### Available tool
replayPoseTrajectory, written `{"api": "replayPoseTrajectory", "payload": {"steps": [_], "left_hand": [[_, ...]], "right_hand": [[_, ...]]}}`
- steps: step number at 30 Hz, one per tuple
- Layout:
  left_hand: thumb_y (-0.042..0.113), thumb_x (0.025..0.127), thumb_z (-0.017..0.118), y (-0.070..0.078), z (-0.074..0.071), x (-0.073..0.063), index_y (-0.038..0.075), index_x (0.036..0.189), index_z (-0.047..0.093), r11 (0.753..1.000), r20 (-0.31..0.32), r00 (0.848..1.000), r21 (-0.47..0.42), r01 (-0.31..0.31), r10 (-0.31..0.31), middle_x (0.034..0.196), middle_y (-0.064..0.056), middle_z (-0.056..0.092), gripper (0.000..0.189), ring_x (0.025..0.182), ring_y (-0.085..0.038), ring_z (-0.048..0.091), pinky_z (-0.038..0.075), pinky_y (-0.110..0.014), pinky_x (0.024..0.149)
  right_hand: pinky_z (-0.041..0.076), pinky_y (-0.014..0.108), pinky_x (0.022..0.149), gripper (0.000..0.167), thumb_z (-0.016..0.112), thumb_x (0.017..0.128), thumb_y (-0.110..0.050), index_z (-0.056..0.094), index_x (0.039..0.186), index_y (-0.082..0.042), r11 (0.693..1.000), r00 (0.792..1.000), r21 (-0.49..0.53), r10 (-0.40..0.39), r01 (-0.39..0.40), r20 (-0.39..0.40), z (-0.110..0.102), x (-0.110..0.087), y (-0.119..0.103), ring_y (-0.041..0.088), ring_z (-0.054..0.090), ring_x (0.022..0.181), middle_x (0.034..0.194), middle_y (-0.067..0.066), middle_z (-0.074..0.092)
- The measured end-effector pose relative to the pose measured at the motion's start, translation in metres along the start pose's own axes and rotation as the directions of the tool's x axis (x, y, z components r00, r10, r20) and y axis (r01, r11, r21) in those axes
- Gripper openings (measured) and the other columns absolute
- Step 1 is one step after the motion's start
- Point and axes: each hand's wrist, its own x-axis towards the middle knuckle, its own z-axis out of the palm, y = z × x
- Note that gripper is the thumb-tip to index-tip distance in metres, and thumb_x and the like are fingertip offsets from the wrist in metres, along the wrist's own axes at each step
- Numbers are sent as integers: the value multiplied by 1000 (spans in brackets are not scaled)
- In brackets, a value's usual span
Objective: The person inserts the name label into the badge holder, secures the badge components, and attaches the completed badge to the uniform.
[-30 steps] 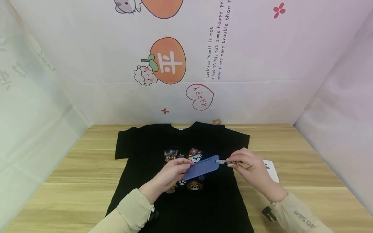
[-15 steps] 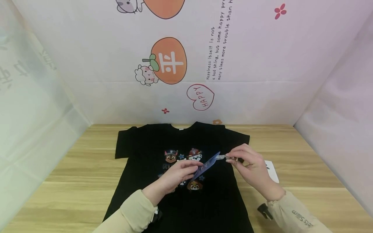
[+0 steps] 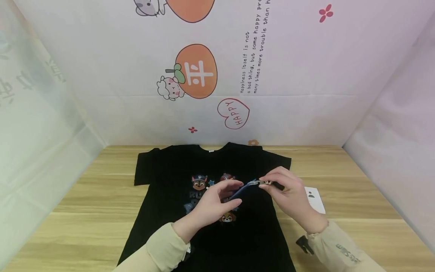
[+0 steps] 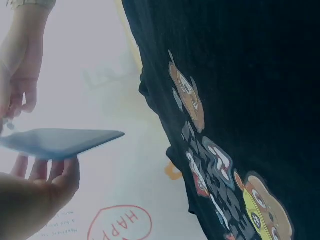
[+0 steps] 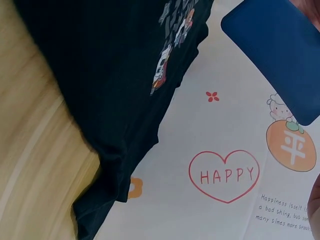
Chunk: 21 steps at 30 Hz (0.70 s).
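A blue card holder (image 3: 239, 192) is held up above a black T-shirt (image 3: 251, 241), seen nearly edge-on in the head view. My right hand (image 3: 287, 190) pinches the small metal clip (image 3: 267, 183) at the end of its clear strap (image 3: 253, 183). Around the holder's other end, my left hand (image 3: 214, 204) has its thumb and fingers spread apart. In the left wrist view, fingertips touch the underside of the card holder (image 4: 60, 142). The flat blue face of the card holder (image 5: 275, 60) shows in the right wrist view.
The T-shirt lies spread out on a wooden table (image 3: 85, 211), cartoon dogs printed on its front. A white card (image 3: 316, 200) with dark marks lies right of it, partly behind my right hand. A printed white cloth (image 3: 289, 75) hangs at the back.
The card holder has turned from showing its broad face to nearly edge-on. My left hand has moved right along it and spread its thumb from the fingers. My right hand keeps the clip.
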Motion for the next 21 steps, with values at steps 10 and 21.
{"api": "replayPoseTrajectory", "payload": {"steps": [10, 21], "left_hand": [[13, 95, 56, -2, 3, 3, 7, 115, 63, 997, -77, 997, 83, 5, 2, 108, -10, 67, 22, 93, -17, 65, 54, -22, 78], [14, 96, 54, -2, 0, 3, 3, 115, 62, 999, -52, 998, 37, 35, -33, 106, -15, 69, 23, 91, -22, 68, 57, -26, 75]], "right_hand": [[46, 16, 67, 7, 74, 79, -3, 70, 85, -3, 990, 986, 34, 129, -133, 100, 0, 1, -9, 5, 58, 78, 79, 4, 66], [51, 13, 69, 14, 69, 80, 6, 68, 89, -5, 906, 889, 23, 408, -422, 208, -3, 0, -17, 0, 59, 77, 85, 4, 68]]}}
